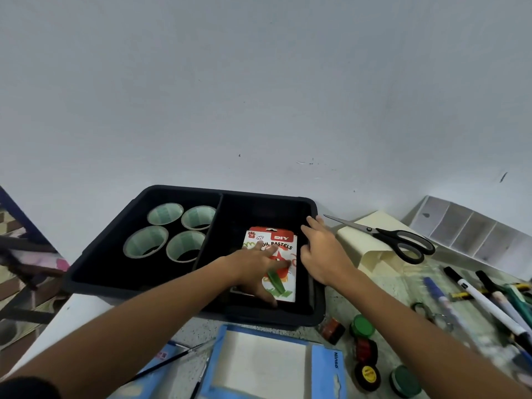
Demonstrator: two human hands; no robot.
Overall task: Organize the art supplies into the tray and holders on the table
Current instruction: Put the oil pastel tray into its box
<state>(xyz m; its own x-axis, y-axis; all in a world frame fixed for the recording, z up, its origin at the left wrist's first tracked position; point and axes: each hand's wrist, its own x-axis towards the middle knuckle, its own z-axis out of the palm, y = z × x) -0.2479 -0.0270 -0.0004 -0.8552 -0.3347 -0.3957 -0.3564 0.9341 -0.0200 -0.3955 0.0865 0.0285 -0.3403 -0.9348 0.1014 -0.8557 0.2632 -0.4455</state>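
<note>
Now the left hand [256, 263] lies flat, fingers spread, on a white-and-red card box [272, 264] printed "DIY" and "OIL PASTELS" — it sits in the right compartment of the black plastic tray [95, 279]. At 3 o'clock of the box, the right hand [322, 249] rests fingers straight along the tray's right wall, gripping nothing. Four rolls of pale green tape [172, 236] fill the left compartment. At 6 o'clock, on the speckled surface [380, 286], a blue-framed pack [270, 367] reads "Niiso" — partly blurred.
</note>
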